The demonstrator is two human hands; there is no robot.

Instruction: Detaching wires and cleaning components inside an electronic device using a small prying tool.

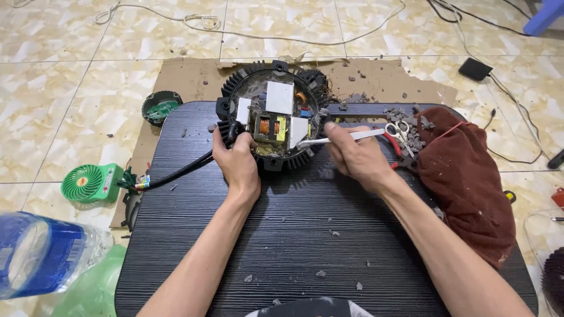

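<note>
Round finned housing [272,114] sits at far centre of the counter [294,235]. Left hand [236,157] grips its left rim; right hand [357,155] holds a white tool [343,138], tip apparently inside.

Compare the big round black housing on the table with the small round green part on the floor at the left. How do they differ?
The finned black housing is much larger than the small green-centred part. The housing lies on the black table; the small part rests at the cardboard's edge. The left hand grips the housing while the right hand works a white tool into it; nothing touches the small part. Both are round, open on top, showing electronics.
</note>
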